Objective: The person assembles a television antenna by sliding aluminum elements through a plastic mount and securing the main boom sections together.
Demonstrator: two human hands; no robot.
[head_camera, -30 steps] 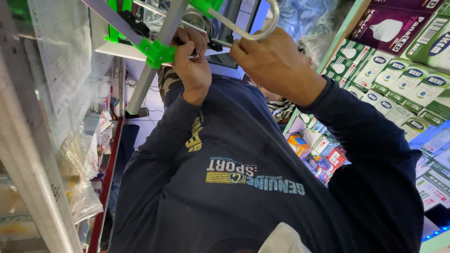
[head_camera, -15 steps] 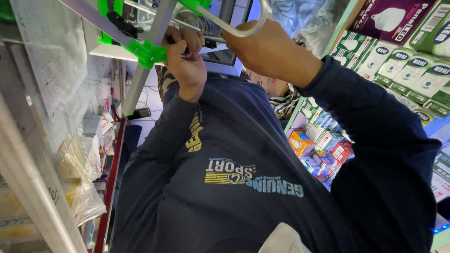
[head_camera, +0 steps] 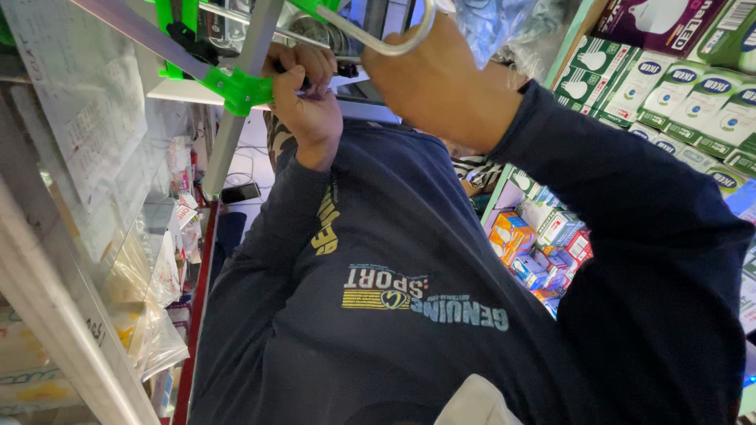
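- Your left hand (head_camera: 309,106) is fisted near the green joint (head_camera: 240,88) of the metal frame (head_camera: 130,31), fingers curled tight round something small and dark; what it is cannot be told from here.
- Your right hand (head_camera: 445,86) is closed over the far end of the curved metal handle (head_camera: 394,43), with the back of the hand towards you, so the fingers are hidden.
- The step in hand looks like work at a fitting on the frame: the left hand works at the joint while the right steadies the frame by its handle.
- A next move there calls for the right hand to keep the frame from swinging, and for small, careful turns or pushes by the left, since the spot is cramped between the bars.
- The frame sits at the top of the view, above your chest. Its main bar runs long from the upper left down towards the green joint, and a second bar (head_camera: 232,134) drops from there towards the lower left.
- The handle bends in a hook from the right of the joint up to the top edge.
- Boxes on shelves (head_camera: 669,79) stand at your right; bagged goods (head_camera: 153,315) hang at your left.
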